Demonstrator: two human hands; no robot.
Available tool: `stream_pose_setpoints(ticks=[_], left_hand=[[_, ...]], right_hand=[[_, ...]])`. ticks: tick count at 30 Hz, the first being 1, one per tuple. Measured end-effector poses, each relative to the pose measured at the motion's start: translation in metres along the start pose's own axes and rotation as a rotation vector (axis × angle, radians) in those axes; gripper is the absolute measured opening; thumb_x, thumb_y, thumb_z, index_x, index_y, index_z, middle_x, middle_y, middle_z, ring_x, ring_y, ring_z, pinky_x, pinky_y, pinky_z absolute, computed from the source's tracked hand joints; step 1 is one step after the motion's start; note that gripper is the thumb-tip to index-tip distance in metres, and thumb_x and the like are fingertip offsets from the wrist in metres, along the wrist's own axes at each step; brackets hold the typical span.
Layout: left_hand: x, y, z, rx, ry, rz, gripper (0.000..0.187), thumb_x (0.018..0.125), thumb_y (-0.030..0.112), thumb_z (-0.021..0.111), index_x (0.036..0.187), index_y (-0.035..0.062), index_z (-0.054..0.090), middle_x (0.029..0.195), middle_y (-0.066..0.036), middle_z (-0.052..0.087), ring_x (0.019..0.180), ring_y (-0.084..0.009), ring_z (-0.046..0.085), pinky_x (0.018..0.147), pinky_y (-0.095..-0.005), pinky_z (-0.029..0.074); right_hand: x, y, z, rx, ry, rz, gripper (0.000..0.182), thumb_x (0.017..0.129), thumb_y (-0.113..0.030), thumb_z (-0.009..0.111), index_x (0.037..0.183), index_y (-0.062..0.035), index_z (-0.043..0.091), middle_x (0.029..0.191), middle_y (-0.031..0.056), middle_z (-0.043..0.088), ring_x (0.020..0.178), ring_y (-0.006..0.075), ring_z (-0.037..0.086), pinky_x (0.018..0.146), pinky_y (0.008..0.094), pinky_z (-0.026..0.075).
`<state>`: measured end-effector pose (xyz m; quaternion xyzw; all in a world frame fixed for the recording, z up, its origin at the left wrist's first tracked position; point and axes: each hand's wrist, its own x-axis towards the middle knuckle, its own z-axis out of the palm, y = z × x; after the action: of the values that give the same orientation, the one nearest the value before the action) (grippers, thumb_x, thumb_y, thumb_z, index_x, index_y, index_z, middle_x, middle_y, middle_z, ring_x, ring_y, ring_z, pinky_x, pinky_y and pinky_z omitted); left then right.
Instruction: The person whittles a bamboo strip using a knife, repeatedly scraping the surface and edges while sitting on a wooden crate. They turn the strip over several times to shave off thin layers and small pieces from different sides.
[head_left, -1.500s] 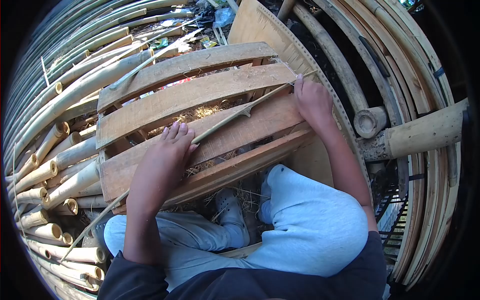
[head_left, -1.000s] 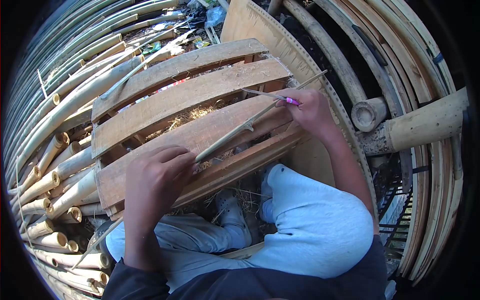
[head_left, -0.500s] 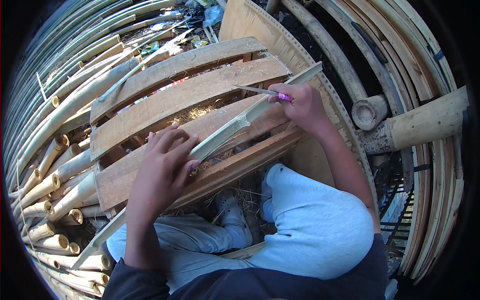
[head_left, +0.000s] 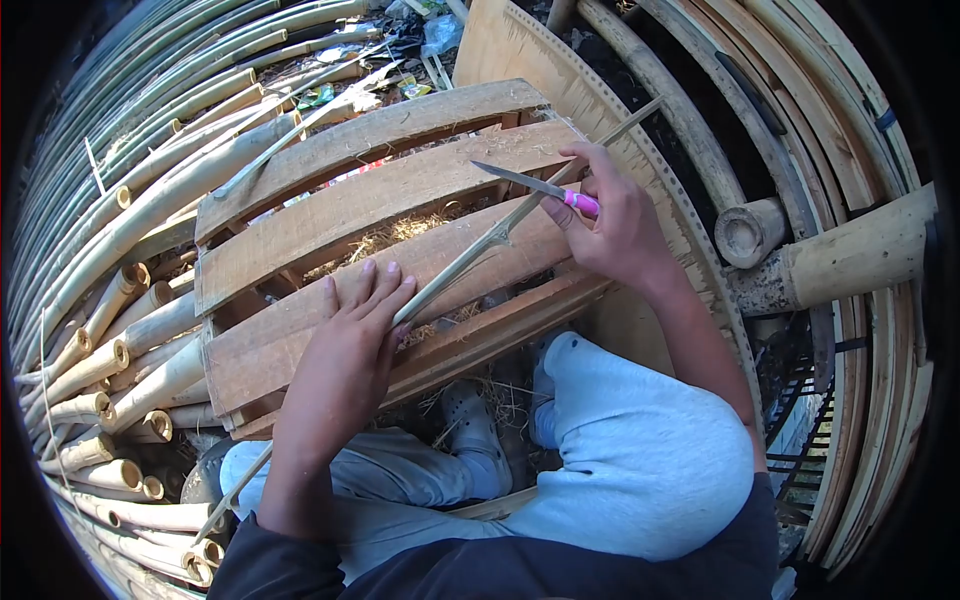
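A long, thin bamboo strip (head_left: 460,262) slants across the slatted wooden bench (head_left: 370,185), its narrow edge turned up and a raised node midway. My left hand (head_left: 345,345) rests over the strip's lower half, fingers spread on the front plank and thumb by the strip, so the strip is held beneath the hand. In my right hand (head_left: 618,222) is a knife (head_left: 525,180) with a pink handle, its blade pointing left above the strip. That hand's forefinger and thumb also reach to the strip's upper part; whether they press on it is hard to tell.
Stacked bamboo poles (head_left: 150,365) crowd the left side. A curved plywood sheet (head_left: 510,45) stands behind and right of the bench. Thick bamboo (head_left: 855,245) and bundled strips (head_left: 850,120) lie at right. Shavings (head_left: 405,235) sit between the slats; my knees are below.
The strip has turned from its wide face to its narrow edge. My left fingers have spread out on the plank. The knife has tilted, and my right forefinger has extended toward the strip.
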<state>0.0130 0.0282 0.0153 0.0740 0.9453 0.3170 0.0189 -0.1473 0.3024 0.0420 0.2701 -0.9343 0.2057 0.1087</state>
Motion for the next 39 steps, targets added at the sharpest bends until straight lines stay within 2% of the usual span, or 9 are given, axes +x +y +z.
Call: stream_pose_setpoints(ticks=[3,6,9,12,14,20,26,36,39], left_hand=[[0.000,0.002,-0.001,0.132,0.006,0.011,0.048,0.102,0.008,0.057,0.151,0.0095,0.053,0.157,-0.014,0.051,0.152,-0.0339,0.037,0.129,-0.0594,0.008],[0.001,0.004,0.002,0.200,0.042,0.010,0.048,0.102,0.008,0.058,0.149,0.0103,0.055,0.155,-0.013,0.053,0.150,-0.0325,0.040,0.130,-0.0597,0.007],[0.004,0.002,0.004,0.231,0.054,0.031,0.047,0.101,0.007,0.058,0.148,0.0102,0.055,0.155,-0.013,0.054,0.150,-0.0313,0.041,0.130,-0.0597,0.010],[0.007,-0.002,0.009,0.224,0.079,0.078,0.047,0.102,0.008,0.058,0.149,0.0083,0.054,0.154,-0.013,0.054,0.150,-0.0304,0.041,0.130,-0.0572,0.016],[0.006,-0.002,0.011,0.127,0.070,0.067,0.045,0.102,0.008,0.057,0.147,0.0057,0.055,0.154,-0.015,0.053,0.150,-0.0308,0.040,0.129,-0.0530,0.023],[0.013,-0.005,0.011,0.145,0.071,0.095,0.041,0.104,0.011,0.056,0.143,-0.0001,0.056,0.151,-0.019,0.055,0.144,-0.0360,0.047,0.126,-0.0498,0.032],[0.015,-0.007,0.009,0.139,0.086,0.127,0.038,0.105,0.017,0.056,0.139,0.0001,0.059,0.148,-0.021,0.056,0.141,-0.0381,0.049,0.124,-0.0505,0.034],[0.023,-0.016,0.007,0.032,0.114,0.109,0.030,0.103,0.018,0.060,0.128,0.0001,0.063,0.135,-0.023,0.064,0.125,-0.0414,0.060,0.120,-0.0518,0.041],[0.023,-0.012,0.004,-0.010,0.112,0.087,0.028,0.102,0.015,0.062,0.124,-0.0011,0.065,0.132,-0.023,0.065,0.124,-0.0413,0.060,0.121,-0.0508,0.040]], right_hand=[[-0.007,-0.008,-0.002,0.098,0.025,-0.063,0.040,0.098,-0.022,0.069,0.130,-0.0030,0.055,0.086,0.0235,0.069,0.081,0.0458,0.070,0.072,0.0553,0.051],[-0.009,-0.013,-0.002,0.222,0.034,0.051,0.032,0.100,-0.021,0.065,0.122,0.0001,0.058,0.085,0.0240,0.068,0.080,0.0473,0.067,0.073,0.0569,0.049],[-0.006,-0.008,-0.002,0.158,0.046,-0.118,0.025,0.104,-0.022,0.059,0.110,0.0021,0.059,0.085,0.0259,0.067,0.081,0.0478,0.066,0.074,0.0570,0.048],[-0.005,-0.006,0.000,0.032,0.035,-0.106,0.025,0.107,-0.021,0.053,0.102,0.0031,0.058,0.085,0.0288,0.067,0.084,0.0470,0.066,0.077,0.0568,0.048],[-0.007,-0.006,0.004,-0.126,0.002,0.079,0.025,0.107,-0.020,0.052,0.098,0.0018,0.059,0.079,0.0284,0.066,0.079,0.0465,0.067,0.074,0.0562,0.050],[-0.025,-0.026,0.022,-0.012,-0.183,-0.114,0.033,0.110,-0.027,0.047,0.093,-0.0003,0.058,0.071,0.0262,0.064,0.071,0.0502,0.065,0.065,0.0588,0.049],[-0.016,0.000,0.029,-0.231,-0.072,0.054,0.034,0.109,-0.029,0.047,0.091,-0.0026,0.057,0.066,0.0240,0.063,0.065,0.0475,0.065,0.061,0.0581,0.049],[-0.011,-0.017,0.016,-0.259,-0.169,-0.066,0.033,0.107,-0.026,0.052,0.085,-0.0024,0.060,0.066,0.0229,0.063,0.064,0.0454,0.066,0.061,0.0567,0.049],[-0.003,0.004,0.018,-0.413,-0.042,-0.035,0.036,0.108,-0.030,0.051,0.086,-0.0030,0.061,0.066,0.0216,0.066,0.064,0.0420,0.070,0.059,0.0529,0.054]])
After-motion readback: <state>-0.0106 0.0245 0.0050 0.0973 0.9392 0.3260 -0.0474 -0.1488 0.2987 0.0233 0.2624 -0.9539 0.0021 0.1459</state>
